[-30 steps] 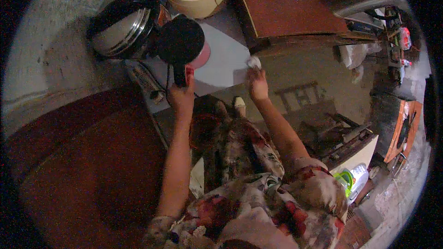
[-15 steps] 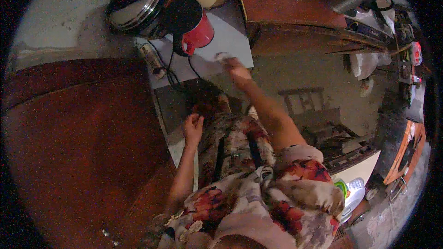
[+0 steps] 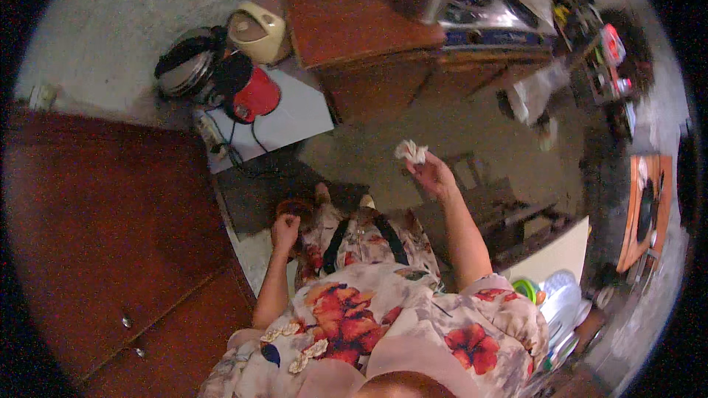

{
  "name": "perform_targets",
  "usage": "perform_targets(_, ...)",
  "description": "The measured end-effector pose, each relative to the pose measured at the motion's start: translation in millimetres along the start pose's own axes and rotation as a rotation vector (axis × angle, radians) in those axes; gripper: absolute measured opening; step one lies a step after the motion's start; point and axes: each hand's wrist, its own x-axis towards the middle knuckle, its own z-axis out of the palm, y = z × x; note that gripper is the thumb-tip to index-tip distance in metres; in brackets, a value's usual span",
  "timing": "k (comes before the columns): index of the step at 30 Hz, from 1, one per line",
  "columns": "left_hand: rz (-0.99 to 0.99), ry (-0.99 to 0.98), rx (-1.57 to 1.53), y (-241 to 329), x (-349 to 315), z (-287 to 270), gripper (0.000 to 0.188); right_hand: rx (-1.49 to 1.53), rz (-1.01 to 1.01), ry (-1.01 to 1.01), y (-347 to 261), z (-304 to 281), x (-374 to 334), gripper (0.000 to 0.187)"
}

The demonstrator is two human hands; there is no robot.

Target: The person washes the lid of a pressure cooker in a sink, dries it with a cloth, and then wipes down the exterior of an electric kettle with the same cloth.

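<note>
My right hand (image 3: 434, 177) is raised over the floor, its fingers closed on a crumpled whitish cloth (image 3: 410, 152). At my left side, my left hand (image 3: 285, 233) is closed, and a reddish-brown rounded thing (image 3: 296, 208) shows just behind its knuckles. Whether the fingers grip that thing I cannot make out. Ahead to the left, a red mug-like pot (image 3: 259, 96) with a dark inside stands on a white tabletop (image 3: 302, 114), apart from both hands.
A dark cooker with a metal band (image 3: 188, 66) and a cream lidded appliance (image 3: 258, 33) stand by the pot, with black cords (image 3: 234, 147). A brown cabinet (image 3: 125, 236) flanks my left. Ahead are a wooden counter (image 3: 361, 18) and a stove (image 3: 494, 11). Dishes (image 3: 562, 302) sit at my right.
My right hand, with the cloth, has drawn back from the white tabletop toward the right. My view has turned rightward, and my left hand stays closed at my side.
</note>
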Motion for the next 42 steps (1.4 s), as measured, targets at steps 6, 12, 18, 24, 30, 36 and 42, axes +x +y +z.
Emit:
perform_targets(6, 0.073, -0.143, -0.270, 119, 13, -12, 0.034, 0.083, -0.003, -0.330, -34, 86, -48, 0.036)
perform_targets(12, -0.014, -0.787, -0.767, 294, 49, -15, 0.062, 0.031, -0.028, -0.426, -64, 123, -52, 0.040)
perform_targets(18, -0.110, -1.195, -1.022, 416, 115, 41, 0.066, -0.014, -0.140, -0.294, -130, 106, -61, 0.043)
perform_targets(24, -0.180, -1.195, -0.730, 452, 118, 96, 0.048, 0.368, -0.419, 0.183, -154, 1, -140, 0.037)
perform_targets(30, -0.256, -1.254, -0.535, 498, 104, 177, 0.033, 0.602, -0.653, 0.557, -165, -107, -217, 0.034)
perform_targets(36, -0.021, -1.110, -0.212, 610, 94, 276, 0.031, 0.664, -0.699, 0.573, -223, -222, -223, 0.027)
perform_targets(42, 0.181, -1.205, -0.017, 744, 75, 359, 0.031, 0.736, -0.878, 0.403, -315, -260, -246, 0.035)
